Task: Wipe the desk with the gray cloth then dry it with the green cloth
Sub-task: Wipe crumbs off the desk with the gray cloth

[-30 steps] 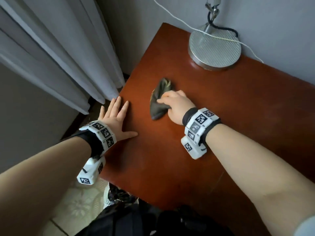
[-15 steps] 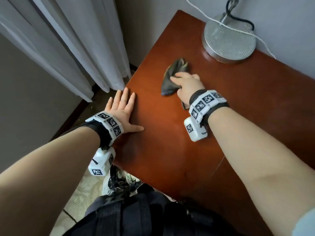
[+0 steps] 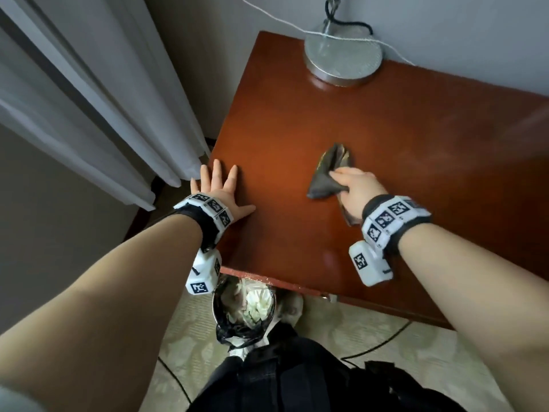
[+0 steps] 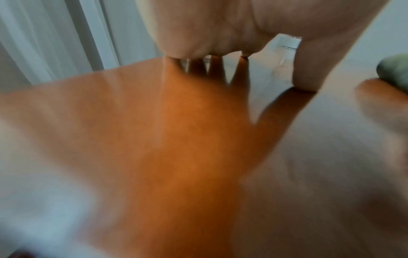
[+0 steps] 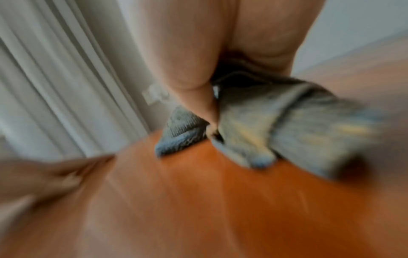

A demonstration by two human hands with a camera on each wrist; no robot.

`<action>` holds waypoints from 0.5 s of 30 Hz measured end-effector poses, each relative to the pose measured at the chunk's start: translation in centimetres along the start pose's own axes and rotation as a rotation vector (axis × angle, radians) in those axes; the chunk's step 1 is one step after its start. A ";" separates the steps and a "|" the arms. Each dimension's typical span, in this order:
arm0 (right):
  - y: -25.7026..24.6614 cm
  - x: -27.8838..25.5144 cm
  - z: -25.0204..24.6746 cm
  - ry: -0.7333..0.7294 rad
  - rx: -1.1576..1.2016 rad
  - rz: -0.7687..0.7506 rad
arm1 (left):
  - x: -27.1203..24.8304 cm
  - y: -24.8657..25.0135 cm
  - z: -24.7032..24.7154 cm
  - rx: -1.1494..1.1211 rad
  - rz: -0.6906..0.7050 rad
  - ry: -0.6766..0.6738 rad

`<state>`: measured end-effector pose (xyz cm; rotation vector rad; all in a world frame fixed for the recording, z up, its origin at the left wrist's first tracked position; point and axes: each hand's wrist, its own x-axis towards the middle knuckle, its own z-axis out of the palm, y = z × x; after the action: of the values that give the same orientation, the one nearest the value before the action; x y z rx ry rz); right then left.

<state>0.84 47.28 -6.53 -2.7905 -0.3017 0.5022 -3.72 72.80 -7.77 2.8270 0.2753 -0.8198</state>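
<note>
A crumpled gray cloth (image 3: 329,171) lies on the reddish-brown desk (image 3: 282,114), right of its middle. My right hand (image 3: 355,188) grips the cloth's near part with curled fingers and presses it onto the wood. The blurred right wrist view shows the cloth (image 5: 276,125) bunched under the right hand (image 5: 187,52). My left hand (image 3: 219,188) lies flat, fingers spread, at the desk's left edge. In the left wrist view the left hand (image 4: 220,26) rests on the glossy desk (image 4: 154,139). I see no clearly green cloth.
A round silver lamp base (image 3: 343,56) with black and white cords stands at the desk's far edge by the wall. White curtains (image 3: 89,84) hang on the left. A lined waste bin (image 3: 243,304) sits on the floor under the front edge, with cables beside it.
My right hand has dragged the gray cloth from near the lamp base back toward me and to the right. The left hand has stayed flat at the left edge.
</note>
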 end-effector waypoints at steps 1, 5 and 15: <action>-0.4 -1.0 1.4 -0.032 -0.033 0.013 | -0.7 0.3 0.5 0.030 0.003 0.014; -2.2 -7.3 3.7 -0.180 -0.013 -0.225 | -3.1 1.2 1.9 0.063 0.052 0.000; 5.4 -14.1 -5.1 0.154 0.212 0.176 | -6.9 6.9 2.0 0.091 0.207 -0.020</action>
<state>-9.39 37.36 0.70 -2.6403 0.0296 0.3325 -8.90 64.86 -4.80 2.8655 -0.0592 -0.8344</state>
